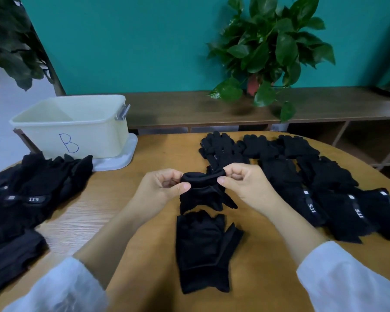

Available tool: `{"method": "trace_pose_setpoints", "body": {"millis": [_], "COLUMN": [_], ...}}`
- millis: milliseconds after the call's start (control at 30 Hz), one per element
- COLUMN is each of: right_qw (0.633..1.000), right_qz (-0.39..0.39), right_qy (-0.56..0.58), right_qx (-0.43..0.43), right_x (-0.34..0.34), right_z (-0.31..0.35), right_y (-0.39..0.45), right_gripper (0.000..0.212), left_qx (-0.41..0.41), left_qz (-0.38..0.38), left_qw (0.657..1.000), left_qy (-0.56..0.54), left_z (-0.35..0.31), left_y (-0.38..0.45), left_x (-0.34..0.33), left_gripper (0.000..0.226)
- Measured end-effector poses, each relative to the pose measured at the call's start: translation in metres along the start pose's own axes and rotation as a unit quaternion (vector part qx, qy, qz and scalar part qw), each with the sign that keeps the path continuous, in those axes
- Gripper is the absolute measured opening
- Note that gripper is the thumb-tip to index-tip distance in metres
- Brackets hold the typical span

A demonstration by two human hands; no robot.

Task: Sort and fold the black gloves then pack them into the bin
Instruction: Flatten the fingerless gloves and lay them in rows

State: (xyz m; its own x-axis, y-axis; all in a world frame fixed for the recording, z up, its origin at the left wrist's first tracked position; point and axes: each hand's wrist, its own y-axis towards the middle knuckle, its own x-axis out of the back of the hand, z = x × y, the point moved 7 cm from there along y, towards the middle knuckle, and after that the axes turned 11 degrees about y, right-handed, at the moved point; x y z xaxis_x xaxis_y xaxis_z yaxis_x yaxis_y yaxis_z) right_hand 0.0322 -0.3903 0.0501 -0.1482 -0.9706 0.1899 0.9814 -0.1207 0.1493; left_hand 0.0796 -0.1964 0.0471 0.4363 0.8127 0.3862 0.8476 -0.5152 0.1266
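Observation:
A black glove (200, 194) hangs folded over between both hands just above the wooden table (126, 210). My left hand (162, 188) pinches its left edge and my right hand (241, 181) pinches the right edge of the fold. A second black glove (203, 248) lies flat on the table directly below them. The pale yellow bin (77, 131) marked "B" stands at the back left on a white lid.
A pile of black gloves (27, 199) covers the table's left side. Several more black gloves (313, 181) lie spread over the right side. Behind the table runs a low wooden shelf (189, 109) with a potted plant (268, 52) against a teal wall.

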Motion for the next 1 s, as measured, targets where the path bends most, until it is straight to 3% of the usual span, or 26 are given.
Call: {"method": "trace_pose_setpoints", "body": {"millis": [200,400,567,733,900,1000], "right_qw": [0.999,0.999,0.996,0.978,0.955,0.946], "right_qz": [0.022,0.037,0.028,0.035,0.056,0.048], "right_qy": [0.025,0.013,-0.089,-0.205,-0.281,-0.303], "right_qx": [0.001,-0.011,-0.015,0.034,0.073,0.103], "right_x": [-0.009,-0.020,-0.024,-0.031,-0.040,-0.042], "right_z": [-0.001,-0.006,-0.021,-0.032,-0.044,-0.045], "right_y": [-0.033,-0.067,-0.091,-0.113,-0.131,-0.135], "right_gripper": [0.012,0.015,0.019,0.027,0.030,0.030], "left_qx": [-0.010,-0.031,-0.086,-0.185,-0.218,-0.203], "left_qz": [0.012,0.012,0.008,-0.013,-0.030,-0.037], "left_qw": [1.000,0.995,0.977,0.927,0.908,0.909], "left_qy": [-0.009,0.092,0.193,0.327,0.356,0.362], "left_z": [0.009,0.013,0.017,0.027,0.038,0.045], "left_y": [-0.031,-0.063,-0.088,-0.107,-0.122,-0.125], "left_x": [-0.006,-0.011,-0.021,-0.035,-0.048,-0.049], "left_gripper": [0.010,0.015,0.019,0.032,0.024,0.033]}}
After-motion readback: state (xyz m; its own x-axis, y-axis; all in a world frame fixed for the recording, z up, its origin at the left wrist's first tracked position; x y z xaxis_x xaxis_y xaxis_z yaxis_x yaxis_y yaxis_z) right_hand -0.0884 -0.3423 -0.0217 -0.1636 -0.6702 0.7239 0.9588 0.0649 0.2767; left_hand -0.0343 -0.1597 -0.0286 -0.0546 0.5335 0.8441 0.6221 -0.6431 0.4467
